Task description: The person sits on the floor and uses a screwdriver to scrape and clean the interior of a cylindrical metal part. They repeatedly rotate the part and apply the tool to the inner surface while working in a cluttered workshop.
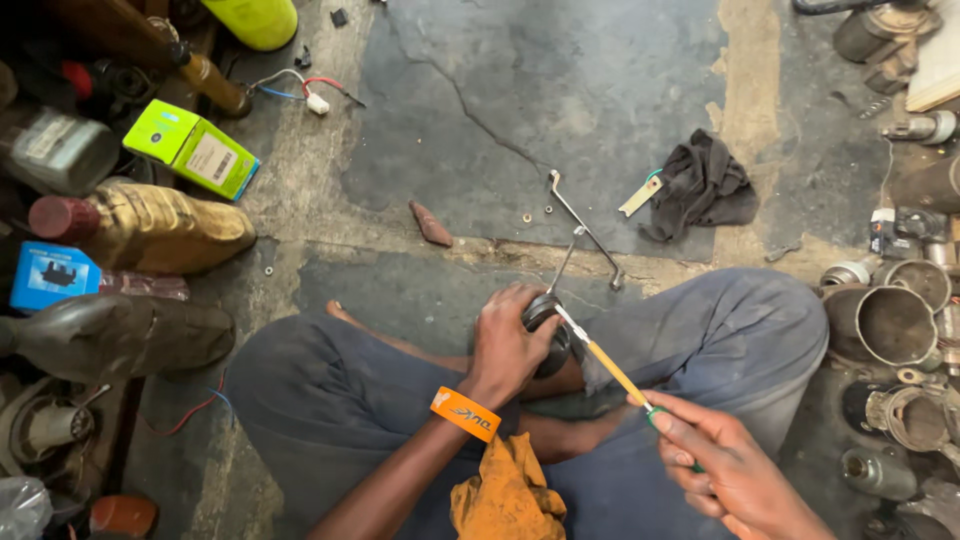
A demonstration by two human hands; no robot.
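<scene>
A bare metal wrench [585, 230] is glinting on the rough, cracked concrete floor [560, 90]; a matt dark cloth rag [705, 185] is lying crumpled at upper right.

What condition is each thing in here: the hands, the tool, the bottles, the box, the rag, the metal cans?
left hand: closed around a dark round part
right hand: gripping a screwdriver, tip on the round part
gold bottle: lying on its side, red cap on
green box: shut, tilted
dark rag: crumpled on the floor
bent wrench: lying flat, unheld
metal housings: open, hollow
</scene>
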